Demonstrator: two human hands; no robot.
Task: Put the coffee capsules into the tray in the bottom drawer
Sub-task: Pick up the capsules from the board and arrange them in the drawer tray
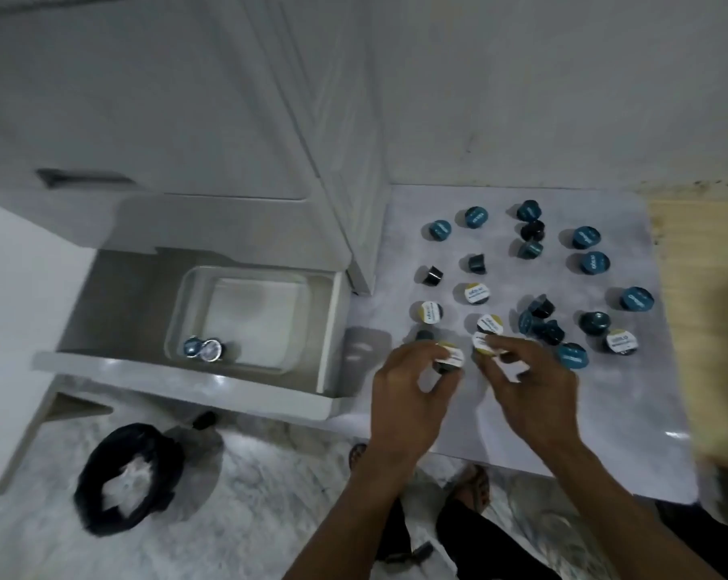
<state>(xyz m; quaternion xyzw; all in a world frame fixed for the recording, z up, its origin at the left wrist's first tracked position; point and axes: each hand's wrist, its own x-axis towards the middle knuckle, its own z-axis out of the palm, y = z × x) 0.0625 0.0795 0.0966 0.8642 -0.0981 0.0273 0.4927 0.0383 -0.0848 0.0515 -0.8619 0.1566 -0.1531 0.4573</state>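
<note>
Lid print on the white-topped capsule (pixel 477 293) too small to read. Capsule (pixel 449 359) pinched in left hand (pixel 410 395) half hidden by fingers. Wooden surface (pixel 705 311) at right blurred, cut off by frame edge.

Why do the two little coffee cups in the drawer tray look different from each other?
The blue capsule has a dark teal foil top, while the pale capsule beside it has a light, silvery-white face. The blue capsule lies left of the pale capsule, nearer the clear tray's wall. Both are small round capsules, touching, in the tray's near corner inside the open drawer.
</note>
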